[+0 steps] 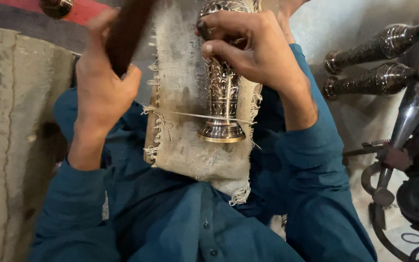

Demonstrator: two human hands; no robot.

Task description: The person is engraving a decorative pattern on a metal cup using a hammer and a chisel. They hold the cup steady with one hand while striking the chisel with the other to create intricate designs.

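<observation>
My right hand point(253, 48) grips the upper part of an engraved silver metal vase point(221, 97), which lies on a frayed, dirty burlap cloth point(185, 140) draped over a board on my lap. The vase's flared foot points toward me, and a thin string runs across it near the base. My left hand point(100, 82) is closed around a dark brown wooden handle point(124, 34) that slants up out of view; its working end is hidden. I wear a blue long-sleeved shirt.
Two more engraved silver vases point(379, 63) lie on their sides at the right. Below them sit dark metal tools and curved metal parts point(389, 179). A burlap-covered surface point(10, 136) fills the left side. A red strip point(81, 9) crosses the top left.
</observation>
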